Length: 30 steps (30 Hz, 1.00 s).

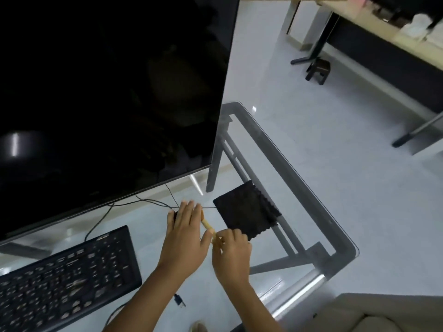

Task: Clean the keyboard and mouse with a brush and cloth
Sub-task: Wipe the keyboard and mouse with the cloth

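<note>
My left hand point(184, 232) lies over the black mouse point(174, 214), which is almost wholly hidden under the palm and fingers. My right hand point(231, 251) grips the pale wooden handle of a brush point(208, 225); the handle slants up-left toward the mouse and its bristle end is hidden behind my left hand. A black cloth point(247, 210) lies flat on the glass desk just right of the hands, touching neither. The black keyboard point(64, 281) sits at the lower left.
A large dark monitor point(107, 92) fills the upper left, with thin cables point(153, 202) running below it. The glass desk's corner point(345, 245) is at the right. A USB plug point(179, 300) lies on the desk near my left forearm. A small stool point(318, 69) stands on the floor beyond.
</note>
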Motion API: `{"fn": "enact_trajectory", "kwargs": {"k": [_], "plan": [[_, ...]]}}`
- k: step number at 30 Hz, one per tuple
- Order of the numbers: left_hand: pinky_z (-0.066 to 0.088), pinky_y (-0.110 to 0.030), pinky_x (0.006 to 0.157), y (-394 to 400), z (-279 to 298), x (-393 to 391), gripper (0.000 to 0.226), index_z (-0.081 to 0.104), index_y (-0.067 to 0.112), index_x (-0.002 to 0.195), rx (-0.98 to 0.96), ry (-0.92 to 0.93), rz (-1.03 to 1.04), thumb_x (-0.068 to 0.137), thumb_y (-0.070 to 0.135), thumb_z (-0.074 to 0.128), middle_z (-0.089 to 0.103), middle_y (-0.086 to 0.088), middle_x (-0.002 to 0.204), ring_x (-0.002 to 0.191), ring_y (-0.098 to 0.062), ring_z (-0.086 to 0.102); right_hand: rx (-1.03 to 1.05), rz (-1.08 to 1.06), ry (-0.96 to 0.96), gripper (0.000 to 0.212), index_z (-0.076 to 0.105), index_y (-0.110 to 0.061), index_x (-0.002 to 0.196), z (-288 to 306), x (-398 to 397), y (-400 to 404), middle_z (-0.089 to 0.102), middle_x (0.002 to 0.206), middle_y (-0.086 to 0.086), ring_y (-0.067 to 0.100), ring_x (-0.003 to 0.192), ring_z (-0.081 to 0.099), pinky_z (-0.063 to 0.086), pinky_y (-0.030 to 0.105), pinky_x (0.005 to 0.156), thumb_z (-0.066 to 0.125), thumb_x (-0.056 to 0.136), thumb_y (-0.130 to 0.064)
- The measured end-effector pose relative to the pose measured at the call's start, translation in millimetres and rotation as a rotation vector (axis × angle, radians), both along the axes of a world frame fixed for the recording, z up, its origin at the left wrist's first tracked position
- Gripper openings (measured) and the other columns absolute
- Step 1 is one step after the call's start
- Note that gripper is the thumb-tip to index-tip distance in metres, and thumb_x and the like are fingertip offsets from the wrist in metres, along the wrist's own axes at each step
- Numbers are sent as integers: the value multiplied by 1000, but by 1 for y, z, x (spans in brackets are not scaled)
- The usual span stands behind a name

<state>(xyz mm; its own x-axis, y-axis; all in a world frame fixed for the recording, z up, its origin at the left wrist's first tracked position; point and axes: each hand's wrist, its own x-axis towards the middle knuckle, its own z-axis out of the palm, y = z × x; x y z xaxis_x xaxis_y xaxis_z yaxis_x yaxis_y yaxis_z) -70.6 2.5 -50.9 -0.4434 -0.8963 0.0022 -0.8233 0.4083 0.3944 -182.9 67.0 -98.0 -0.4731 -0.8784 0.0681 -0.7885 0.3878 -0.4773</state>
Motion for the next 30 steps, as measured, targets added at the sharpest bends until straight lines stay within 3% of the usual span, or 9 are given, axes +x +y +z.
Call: {"fn": "enact_trajectory", "kwargs": {"k": [3,6,9,13,15,19,23,30], "plan": [[-1,-42,119,-13,8,-23,60,26,12,149,31,-69,-29,99,42,39,23,-6,157,148,-22,11,-75,30,-2,12,65,-25,91,6,-17,-6,58,89,-8,13,78,50,42,28,68,71,82,-32],[12,-41,117,-34,6,-50,57,29,11,146,10,-163,-55,98,41,38,35,-5,150,140,-21,27,-113,-66,-55,12,64,-21,95,25,-56,-26,59,97,-3,16,88,52,45,34,79,65,85,-28],[31,-36,106,-48,-2,-73,53,38,8,138,4,-257,-33,98,43,37,47,-7,136,124,-24,42,-2,-143,-49,22,61,-16,109,39,-94,-46,57,111,6,23,99,54,46,39,90,62,88,-23],[38,-31,93,-51,-6,-89,37,54,14,120,-35,-293,-23,98,41,44,49,-5,121,113,-22,42,171,-100,-63,28,56,-16,120,36,-118,-50,52,121,6,23,107,52,47,40,96,56,93,-24],[39,-29,87,-52,-4,-94,27,54,17,115,9,-197,-32,96,37,49,50,-3,117,109,-19,43,195,-54,-51,31,55,-16,122,31,-123,-47,53,122,6,22,108,52,47,39,97,57,92,-25],[38,-23,59,-48,20,-100,14,48,21,103,404,190,97,95,31,54,61,0,103,86,-14,55,9,69,-226,38,52,-22,128,40,-120,-40,52,126,-2,16,113,52,47,39,97,57,91,-30],[53,-27,69,-37,52,-85,13,51,24,98,477,485,125,90,31,59,62,8,91,84,-9,61,-164,144,-503,38,56,-28,130,76,-92,-32,58,127,-15,6,119,52,44,29,101,42,96,-37],[50,-22,70,-29,114,14,6,57,27,90,458,723,392,87,28,62,64,10,87,82,-4,61,-227,228,-808,27,60,-28,121,127,24,-37,68,108,-14,3,104,62,49,17,86,42,102,-22]]}}
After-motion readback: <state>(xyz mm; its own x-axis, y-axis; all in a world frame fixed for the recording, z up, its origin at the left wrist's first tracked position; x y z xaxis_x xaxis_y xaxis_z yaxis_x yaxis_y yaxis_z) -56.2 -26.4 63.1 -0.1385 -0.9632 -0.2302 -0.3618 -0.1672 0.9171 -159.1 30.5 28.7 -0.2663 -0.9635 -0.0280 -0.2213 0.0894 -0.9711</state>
